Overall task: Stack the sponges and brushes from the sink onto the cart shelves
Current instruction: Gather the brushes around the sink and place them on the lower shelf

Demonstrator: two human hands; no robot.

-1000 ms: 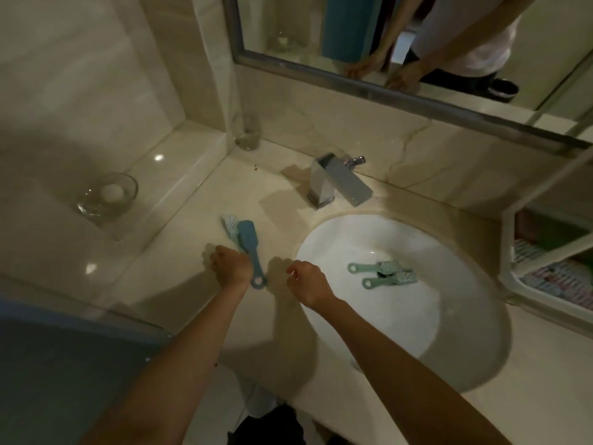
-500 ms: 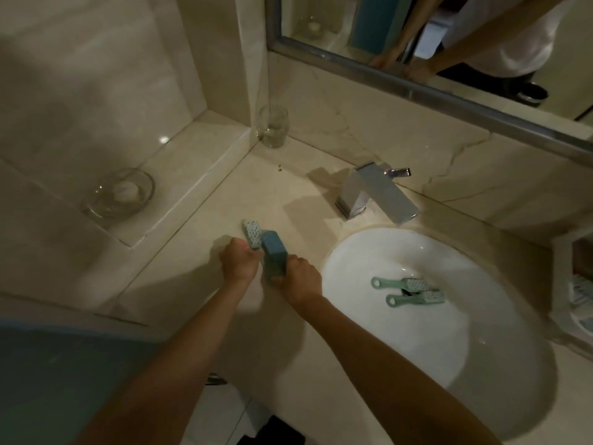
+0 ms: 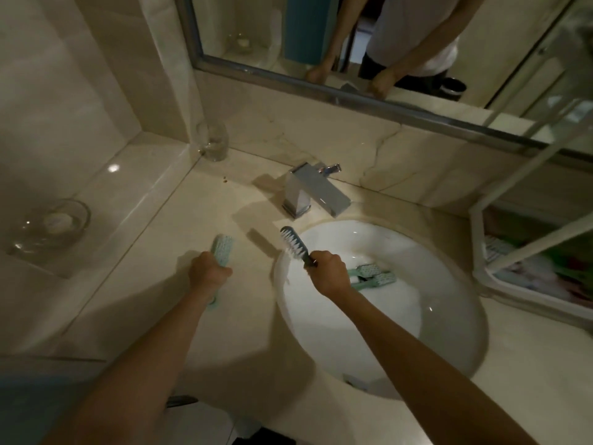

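My left hand grips a light green brush by its handle, low over the counter left of the sink, bristle head pointing away. My right hand grips the handle of a dark blue brush with white bristles, raised over the sink's left rim. Two more light green brushes lie side by side in the white sink basin, partly hidden behind my right hand. The white cart stands at the right edge, with colourful items on its shelf.
A chrome faucet stands behind the basin. A drinking glass sits in the back corner and a glass bowl on the raised ledge at left. A mirror runs along the wall.
The two brushes were together in front of both hands; now each hand holds one. My right hand has lifted the dark blue brush rightward over the sink rim.
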